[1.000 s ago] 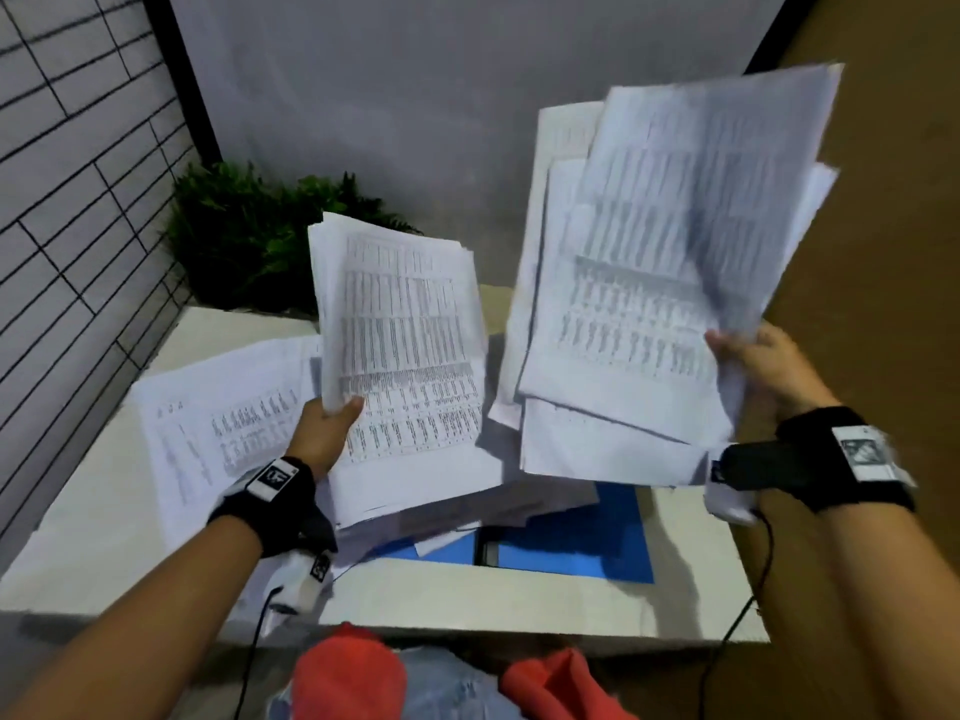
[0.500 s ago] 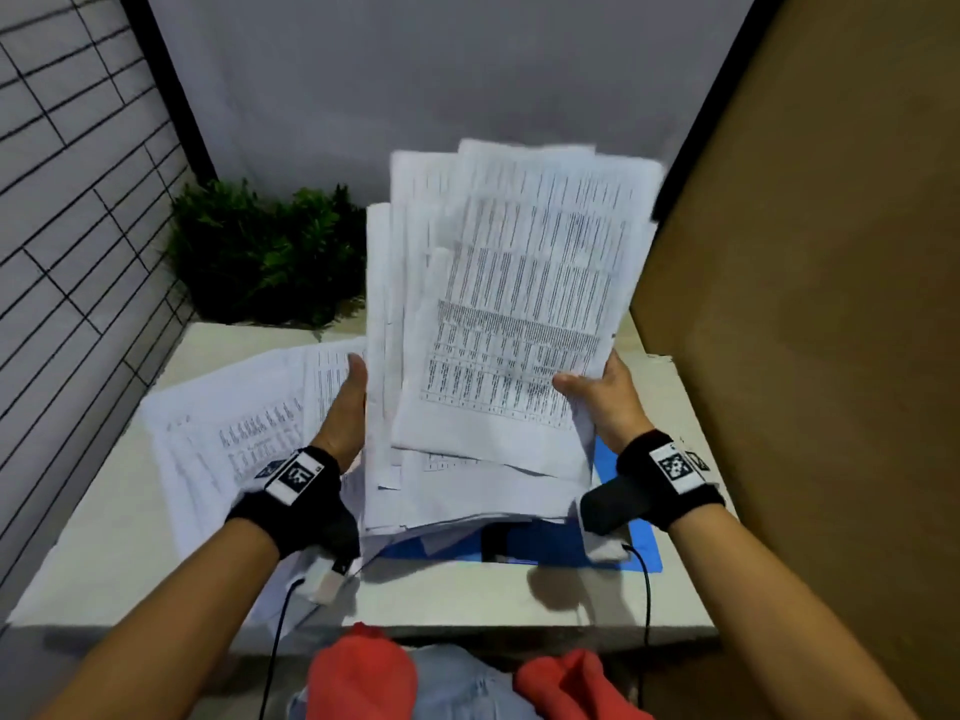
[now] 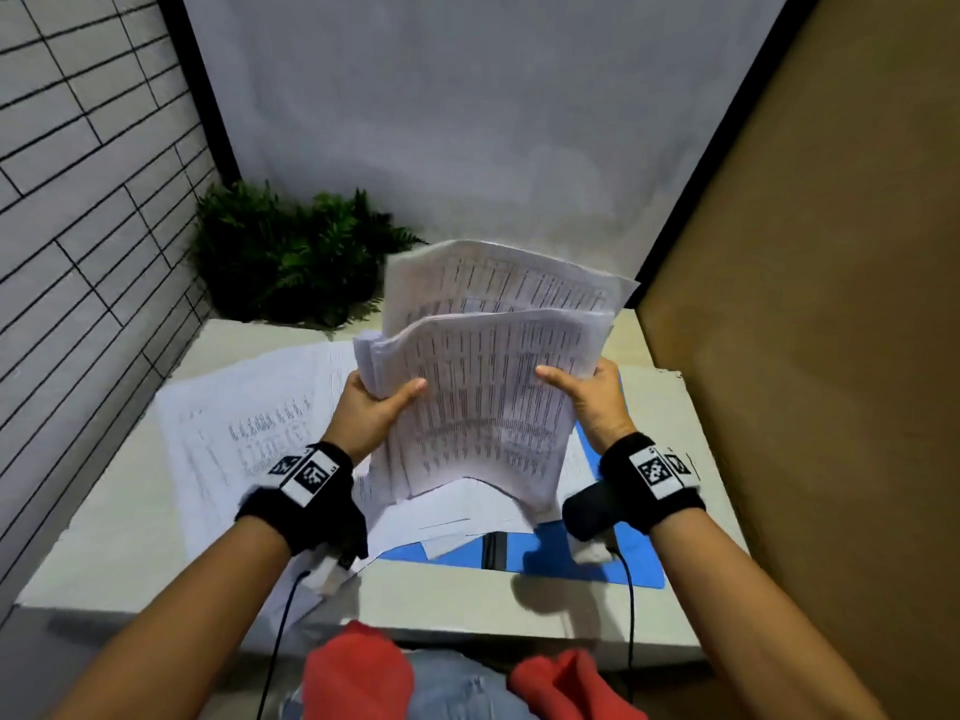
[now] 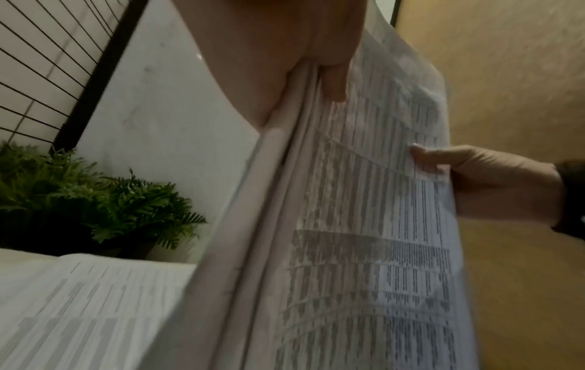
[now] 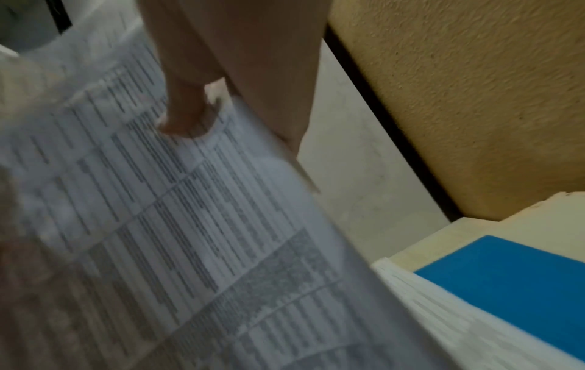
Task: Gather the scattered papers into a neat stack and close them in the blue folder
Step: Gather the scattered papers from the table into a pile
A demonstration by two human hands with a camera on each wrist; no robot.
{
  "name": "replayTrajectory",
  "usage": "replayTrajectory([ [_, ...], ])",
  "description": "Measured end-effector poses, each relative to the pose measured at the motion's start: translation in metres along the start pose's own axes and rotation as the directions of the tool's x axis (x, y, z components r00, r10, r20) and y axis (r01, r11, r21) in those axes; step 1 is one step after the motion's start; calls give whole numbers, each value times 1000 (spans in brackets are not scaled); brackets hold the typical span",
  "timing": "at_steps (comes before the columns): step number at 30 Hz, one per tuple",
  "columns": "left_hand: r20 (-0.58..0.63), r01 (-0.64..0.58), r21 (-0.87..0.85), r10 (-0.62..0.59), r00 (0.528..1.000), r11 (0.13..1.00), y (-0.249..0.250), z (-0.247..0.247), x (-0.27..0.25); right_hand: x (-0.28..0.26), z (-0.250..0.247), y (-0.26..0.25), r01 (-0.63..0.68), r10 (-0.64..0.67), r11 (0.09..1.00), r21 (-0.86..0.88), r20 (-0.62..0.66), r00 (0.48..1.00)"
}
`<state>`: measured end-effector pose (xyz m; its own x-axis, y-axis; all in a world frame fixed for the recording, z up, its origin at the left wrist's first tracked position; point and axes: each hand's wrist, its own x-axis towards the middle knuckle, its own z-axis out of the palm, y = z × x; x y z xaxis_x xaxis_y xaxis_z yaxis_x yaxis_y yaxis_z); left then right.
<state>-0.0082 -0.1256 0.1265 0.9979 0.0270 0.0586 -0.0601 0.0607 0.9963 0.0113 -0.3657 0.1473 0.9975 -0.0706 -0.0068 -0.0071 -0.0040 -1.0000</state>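
Note:
A thick bundle of printed papers [image 3: 488, 387] stands nearly upright above the table, bowed at the top. My left hand [image 3: 371, 407] grips its left edge, thumb on the front sheet. My right hand [image 3: 587, 392] grips its right edge the same way. The left wrist view shows the bundle's edge [image 4: 285, 200] under my left thumb [image 4: 332, 75]; the right wrist view shows my right thumb [image 5: 183, 117] pressed on the print. More loose sheets [image 3: 249, 423] lie spread on the table's left side. The blue folder [image 3: 587, 556] lies open near the front edge, partly covered by sheets.
A green fern plant [image 3: 291, 257] stands at the table's [image 3: 130, 543] back left corner. A tiled wall [image 3: 78, 200] runs along the left and a brown board wall [image 3: 805, 304] along the right. Red and denim cloth [image 3: 363, 672] shows below the front edge.
The two separate handfuls of papers came together into one bundle held between both hands. The bundle has since dropped lower and tilted toward the table.

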Motion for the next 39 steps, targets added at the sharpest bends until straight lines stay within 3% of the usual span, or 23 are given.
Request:
replayTrajectory([
  [4,9,-102,-72,103,995,992,15,-7,-6,1,2,-16,86,-87,996,31,36,996],
  [7,32,-63,-57,64,997,996,8,-9,-6,1,3,-28,133,-132,991,-11,79,988],
  [10,25,11,-10,-11,1000,1000,-6,-10,-3,4,10,-60,292,-302,944,-151,-47,952],
  [12,28,40,-1,-40,999,999,-8,-9,-2,2,24,-87,452,-514,785,-423,-38,857],
  [14,41,35,-12,-34,999,999,-7,-7,-1,-4,47,-105,546,-610,469,-695,192,769],
  [15,54,25,-18,-24,998,1000,-6,-6,0,-6,59,-109,567,-513,278,-775,379,770],
  [16,59,13,-19,-12,998,1000,-5,-5,0,-7,72,-109,595,-312,115,-795,540,782],
  [17,62,-4,-27,6,998,1000,-3,-3,0,-9,83,-105,639,-121,8,-769,634,764],
  [18,64,-16,-40,18,998,999,-1,-2,-1,-10,90,-100,675,-13,-34,-737,676,737],
  [21,63,-29,-70,33,997,997,1,-2,-2,-10,104,-85,743,28,-79,-664,744,668],
  [23,35,-21,-50,23,999,999,-2,-3,0,-10,107,-87,755,40,-55,-654,754,656],
  [26,-2,34,-5,-34,999,999,-12,-10,6,6,92,-98,634,11,8,-774,634,774],
  [29,-24,60,26,-60,998,998,-16,-15,6,24,55,-109,471,26,-23,-882,470,882],
  [30,-11,57,30,-56,998,998,-17,-16,6,32,40,-107,426,10,34,-904,427,904],
  [31,8,63,27,-63,998,998,-16,-17,5,39,24,-103,383,0,158,-910,388,922],
  [33,25,106,12,-106,994,994,-15,-18,4,45,1,-85,234,-19,623,-747,284,959],
  [34,26,140,9,-140,990,990,-20,-18,5,42,-3,-72,123,26,800,-587,240,971],
  [36,35,193,14,-194,980,981,-29,-13,6,32,-2,-32,-65,146,931,-359,203,968],
  [39,-57,205,1,-204,977,979,-27,-7,9,19,12,7,-105,140,964,-242,132,981],
])
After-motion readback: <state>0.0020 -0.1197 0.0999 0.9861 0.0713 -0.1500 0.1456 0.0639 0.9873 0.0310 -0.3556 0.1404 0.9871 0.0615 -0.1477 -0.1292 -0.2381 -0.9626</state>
